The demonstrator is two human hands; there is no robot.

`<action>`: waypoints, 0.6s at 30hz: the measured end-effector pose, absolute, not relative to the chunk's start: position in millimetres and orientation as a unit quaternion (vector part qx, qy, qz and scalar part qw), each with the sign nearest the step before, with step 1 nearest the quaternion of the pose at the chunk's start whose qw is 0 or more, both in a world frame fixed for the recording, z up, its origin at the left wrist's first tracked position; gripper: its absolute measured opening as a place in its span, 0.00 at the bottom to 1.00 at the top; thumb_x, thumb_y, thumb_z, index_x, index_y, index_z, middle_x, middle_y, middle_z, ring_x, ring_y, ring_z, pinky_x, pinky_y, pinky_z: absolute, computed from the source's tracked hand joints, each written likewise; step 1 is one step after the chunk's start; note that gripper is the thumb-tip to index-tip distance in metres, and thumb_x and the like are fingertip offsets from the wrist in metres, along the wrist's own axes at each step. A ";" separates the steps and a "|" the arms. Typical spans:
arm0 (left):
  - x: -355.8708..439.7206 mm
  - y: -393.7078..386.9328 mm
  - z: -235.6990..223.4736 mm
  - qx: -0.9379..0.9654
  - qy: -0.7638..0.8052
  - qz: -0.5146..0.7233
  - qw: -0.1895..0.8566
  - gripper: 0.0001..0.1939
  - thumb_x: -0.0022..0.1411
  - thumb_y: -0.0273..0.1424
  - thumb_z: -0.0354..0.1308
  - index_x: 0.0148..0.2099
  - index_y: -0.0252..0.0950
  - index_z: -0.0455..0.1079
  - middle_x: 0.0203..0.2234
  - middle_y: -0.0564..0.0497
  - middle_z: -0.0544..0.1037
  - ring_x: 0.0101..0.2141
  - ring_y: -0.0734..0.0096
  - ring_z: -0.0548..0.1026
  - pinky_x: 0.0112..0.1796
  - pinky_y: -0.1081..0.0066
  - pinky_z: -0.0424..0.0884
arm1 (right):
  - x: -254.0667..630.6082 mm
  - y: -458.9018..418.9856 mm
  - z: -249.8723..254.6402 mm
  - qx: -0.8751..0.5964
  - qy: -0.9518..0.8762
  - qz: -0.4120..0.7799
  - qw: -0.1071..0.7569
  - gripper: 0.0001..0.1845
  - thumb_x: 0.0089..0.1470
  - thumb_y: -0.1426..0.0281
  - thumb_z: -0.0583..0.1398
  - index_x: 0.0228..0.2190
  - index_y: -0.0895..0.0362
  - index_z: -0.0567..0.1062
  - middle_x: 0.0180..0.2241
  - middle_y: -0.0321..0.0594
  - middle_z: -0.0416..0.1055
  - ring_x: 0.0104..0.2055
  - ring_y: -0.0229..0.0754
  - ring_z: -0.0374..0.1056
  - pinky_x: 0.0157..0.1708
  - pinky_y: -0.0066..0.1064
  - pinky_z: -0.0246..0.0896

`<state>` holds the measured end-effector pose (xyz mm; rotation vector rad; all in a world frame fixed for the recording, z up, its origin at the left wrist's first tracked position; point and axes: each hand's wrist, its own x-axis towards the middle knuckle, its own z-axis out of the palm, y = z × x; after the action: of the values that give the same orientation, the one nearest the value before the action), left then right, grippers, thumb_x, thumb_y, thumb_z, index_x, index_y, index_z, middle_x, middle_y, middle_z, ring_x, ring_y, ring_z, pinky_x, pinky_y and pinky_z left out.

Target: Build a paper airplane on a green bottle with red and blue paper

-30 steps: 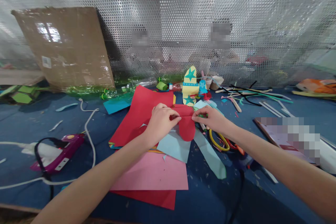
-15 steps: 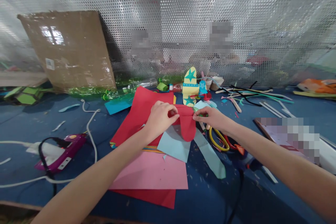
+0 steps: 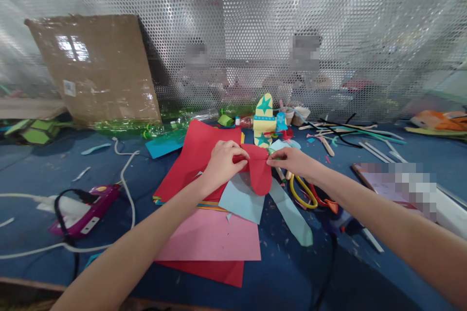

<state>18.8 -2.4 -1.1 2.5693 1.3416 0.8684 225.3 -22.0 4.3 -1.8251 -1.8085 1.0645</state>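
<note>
Between my two hands is a red paper cutout (image 3: 260, 175) with a rounded lower end, folded or curled along its top. My left hand (image 3: 226, 160) pinches its left side with thumb and fingertips. On the right side, my right hand (image 3: 290, 161) grips the edge between thumb and forefinger. Below the cutout lies a light blue paper sheet (image 3: 241, 199), and beside it a light blue paper strip (image 3: 294, 218). A stack of red paper (image 3: 197, 155) is under and behind my left hand. Pink paper (image 3: 211, 238) is nearer to me.
Yellow-handled scissors (image 3: 304, 194) lie by my right wrist. A yellow paper piece with stars (image 3: 264, 119) stands behind the hands. At left are a purple power strip (image 3: 85, 211), white cable (image 3: 127, 180) and cardboard panel (image 3: 98, 73). A perforated metal screen (image 3: 248, 24) closes the back.
The red cutout has tilted slightly, its top curving more, and both hands have shifted a little left while keeping hold of it.
</note>
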 end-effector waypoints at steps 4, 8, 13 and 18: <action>18.9 -2.4 -4.7 0.846 0.440 0.297 0.053 0.05 0.54 0.26 0.61 0.33 0.41 0.78 0.32 0.50 0.75 0.38 0.59 0.68 0.41 0.58 0.67 | 221.5 -22.6 9.3 -0.664 -0.629 0.372 0.161 0.14 0.59 0.64 0.58 0.44 0.59 0.72 0.44 0.41 0.71 0.41 0.44 0.71 0.39 0.39 0.69; 20.0 -3.2 -6.2 0.841 0.451 0.293 0.059 0.06 0.54 0.25 0.61 0.33 0.41 0.78 0.32 0.49 0.74 0.39 0.58 0.68 0.42 0.57 0.66 | 219.3 -22.5 11.2 -0.677 -0.626 0.359 0.146 0.15 0.59 0.64 0.58 0.45 0.59 0.72 0.46 0.41 0.71 0.43 0.46 0.70 0.40 0.41 0.68; 22.1 -2.8 -8.2 0.836 0.458 0.297 0.052 0.05 0.57 0.32 0.61 0.33 0.39 0.78 0.33 0.48 0.75 0.39 0.57 0.68 0.43 0.56 0.65 | 218.3 -20.3 11.2 -0.689 -0.632 0.327 0.135 0.16 0.59 0.64 0.58 0.46 0.58 0.72 0.47 0.41 0.70 0.44 0.47 0.70 0.41 0.42 0.68; 24.3 -2.3 -9.2 0.834 0.472 0.285 0.037 0.05 0.56 0.34 0.63 0.32 0.40 0.78 0.33 0.49 0.76 0.40 0.59 0.68 0.42 0.58 0.64 | 216.7 -19.3 11.6 -0.691 -0.645 0.299 0.130 0.17 0.59 0.64 0.59 0.47 0.59 0.71 0.48 0.42 0.69 0.45 0.47 0.69 0.41 0.42 0.68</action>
<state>24.3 -2.3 -9.2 2.5597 1.4479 0.8751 216.7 -19.3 11.6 -2.0088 -1.8735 0.8688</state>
